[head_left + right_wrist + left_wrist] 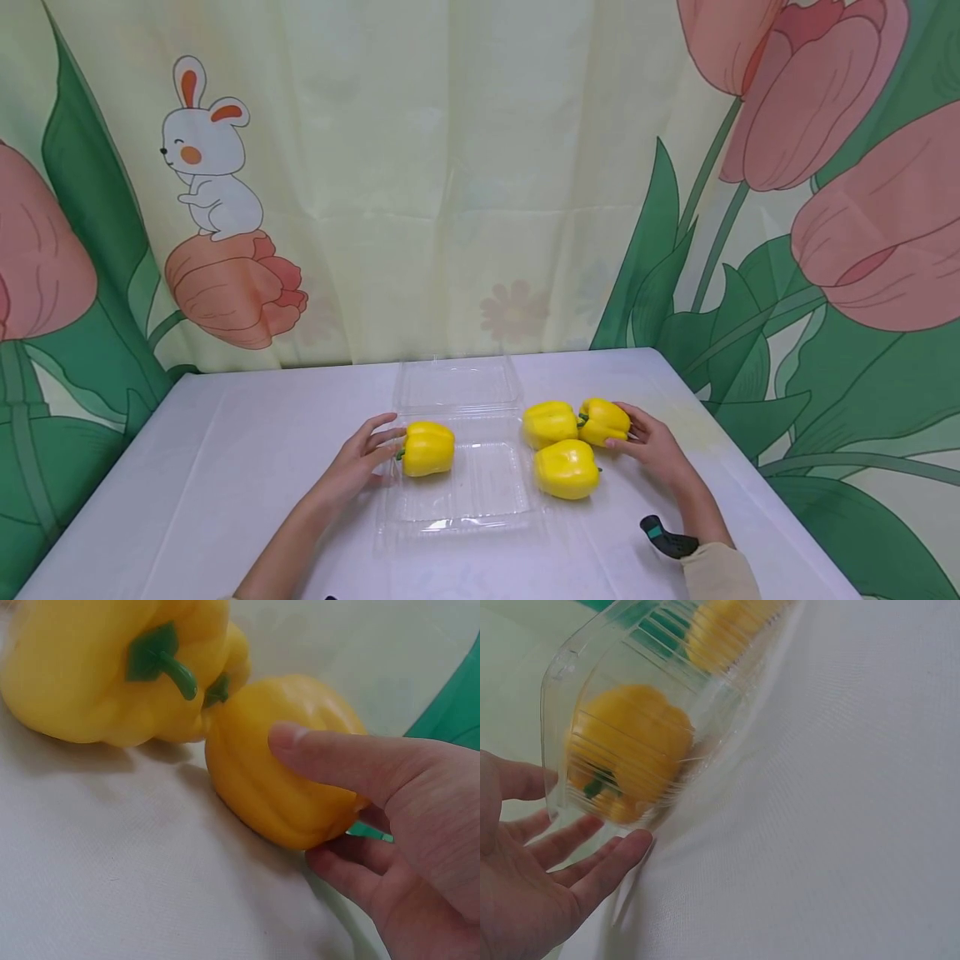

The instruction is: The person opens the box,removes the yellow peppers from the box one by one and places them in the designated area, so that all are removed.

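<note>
My left hand (357, 460) is at the left side of a clear plastic clamshell container (491, 479), fingers spread and fairly straight along its wall in the left wrist view. Inside the container's left part lies a yellow bell pepper (430, 450), its green stem toward that hand. To the right of the container, my right hand (654, 446) grips another yellow bell pepper (262, 780), thumb on its near side and fingers around the far side. Two more yellow bell peppers sit beside it, one behind (550, 425) and one in front (567, 469).
The container's lid (457, 386) lies folded back toward the far edge of the white-covered table (247, 467). A curtain (450, 183) printed with tulips and a rabbit hangs behind the table. A black device (666, 540) sits at my right wrist.
</note>
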`<state>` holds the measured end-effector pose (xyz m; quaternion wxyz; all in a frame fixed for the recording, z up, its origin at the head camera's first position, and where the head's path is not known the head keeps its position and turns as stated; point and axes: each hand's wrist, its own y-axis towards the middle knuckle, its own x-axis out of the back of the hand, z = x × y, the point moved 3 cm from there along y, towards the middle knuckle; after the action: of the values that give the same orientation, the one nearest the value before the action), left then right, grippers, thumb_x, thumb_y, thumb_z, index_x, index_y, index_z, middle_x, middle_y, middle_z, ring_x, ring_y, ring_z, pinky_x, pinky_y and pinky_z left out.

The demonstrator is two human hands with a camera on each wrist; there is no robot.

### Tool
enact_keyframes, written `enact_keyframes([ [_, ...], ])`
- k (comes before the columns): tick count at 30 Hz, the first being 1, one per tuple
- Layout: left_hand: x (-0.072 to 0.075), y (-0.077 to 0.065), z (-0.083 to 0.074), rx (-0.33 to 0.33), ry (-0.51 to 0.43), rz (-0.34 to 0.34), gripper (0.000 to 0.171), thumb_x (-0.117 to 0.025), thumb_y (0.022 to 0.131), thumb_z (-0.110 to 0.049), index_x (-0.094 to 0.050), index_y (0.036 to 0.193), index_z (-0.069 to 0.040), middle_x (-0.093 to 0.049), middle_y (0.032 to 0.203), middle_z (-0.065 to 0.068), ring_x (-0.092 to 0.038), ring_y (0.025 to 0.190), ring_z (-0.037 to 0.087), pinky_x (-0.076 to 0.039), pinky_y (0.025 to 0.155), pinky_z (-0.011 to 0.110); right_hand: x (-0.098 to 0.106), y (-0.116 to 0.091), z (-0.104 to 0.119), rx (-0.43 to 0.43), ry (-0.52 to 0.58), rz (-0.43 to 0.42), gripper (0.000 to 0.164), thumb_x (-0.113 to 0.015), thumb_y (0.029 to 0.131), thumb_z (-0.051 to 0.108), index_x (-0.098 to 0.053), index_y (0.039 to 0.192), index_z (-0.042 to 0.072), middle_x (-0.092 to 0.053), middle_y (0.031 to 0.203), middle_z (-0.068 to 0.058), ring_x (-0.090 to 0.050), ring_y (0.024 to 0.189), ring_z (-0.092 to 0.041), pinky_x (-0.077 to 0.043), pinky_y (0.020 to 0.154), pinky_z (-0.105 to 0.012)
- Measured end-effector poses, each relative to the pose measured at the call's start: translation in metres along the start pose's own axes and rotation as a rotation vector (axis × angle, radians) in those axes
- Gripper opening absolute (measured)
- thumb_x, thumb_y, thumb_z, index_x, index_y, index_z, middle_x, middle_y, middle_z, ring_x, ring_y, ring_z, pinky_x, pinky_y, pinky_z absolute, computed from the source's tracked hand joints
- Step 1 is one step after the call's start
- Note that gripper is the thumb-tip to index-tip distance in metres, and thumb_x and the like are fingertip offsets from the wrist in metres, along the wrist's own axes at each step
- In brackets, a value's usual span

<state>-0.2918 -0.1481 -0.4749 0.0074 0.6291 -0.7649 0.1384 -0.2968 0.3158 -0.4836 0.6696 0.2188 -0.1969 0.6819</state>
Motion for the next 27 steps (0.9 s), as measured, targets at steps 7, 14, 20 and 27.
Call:
enact_keyframes([
  [7, 0.001, 0.0, 0.0, -0.011, -0.009, 0.009, 0.052, -0.056, 0.098, -0.023, -0.037, 0.146, -0.026, -0.051, 0.145, 0.008, -0.053, 0.127, 0.032, -0.059, 0.083, 0.041, 0.0, 0.001, -0.004, -0.028, 0.032, -0.015, 0.09, -0.075, 0.082, 0.038, -0.025, 0.153, 0.013, -0.025, 0.159, -0.019, -0.03, 0.143, -0.042, -0.032, 0.112, -0.051],
  [14, 0.0, 0.0, 0.001, -0.008, -0.005, 0.007, 0.053, -0.056, 0.097, -0.024, -0.037, 0.146, -0.026, -0.051, 0.144, 0.008, -0.053, 0.127, 0.032, -0.059, 0.083, 0.04, -0.001, 0.001, -0.004, -0.033, 0.03, -0.041, 0.087, -0.072, 0.086, 0.036, -0.024, 0.153, 0.011, -0.027, 0.156, -0.022, -0.038, 0.138, -0.044, -0.039, 0.108, -0.049],
  [20, 0.0, 0.0, 0.001, -0.005, -0.005, 0.006, 0.052, -0.056, 0.098, -0.023, -0.037, 0.146, -0.026, -0.052, 0.144, 0.008, -0.052, 0.127, 0.032, -0.059, 0.083, 0.04, 0.0, -0.001, -0.006, -0.055, 0.009, -0.04, 0.085, -0.072, 0.084, 0.04, -0.027, 0.153, 0.016, -0.031, 0.155, -0.02, -0.041, 0.136, -0.042, -0.042, 0.106, -0.046],
  [27, 0.0, -0.001, -0.001, -0.004, -0.001, 0.001, 0.052, -0.056, 0.098, -0.023, -0.037, 0.146, -0.026, -0.052, 0.143, 0.008, -0.053, 0.126, 0.031, -0.059, 0.083, 0.04, 0.009, -0.002, -0.006, 0.011, -0.017, 0.022, 0.079, -0.069, 0.089, 0.028, -0.027, 0.153, 0.013, -0.025, 0.159, -0.018, -0.031, 0.143, -0.041, -0.036, 0.108, -0.044],
])
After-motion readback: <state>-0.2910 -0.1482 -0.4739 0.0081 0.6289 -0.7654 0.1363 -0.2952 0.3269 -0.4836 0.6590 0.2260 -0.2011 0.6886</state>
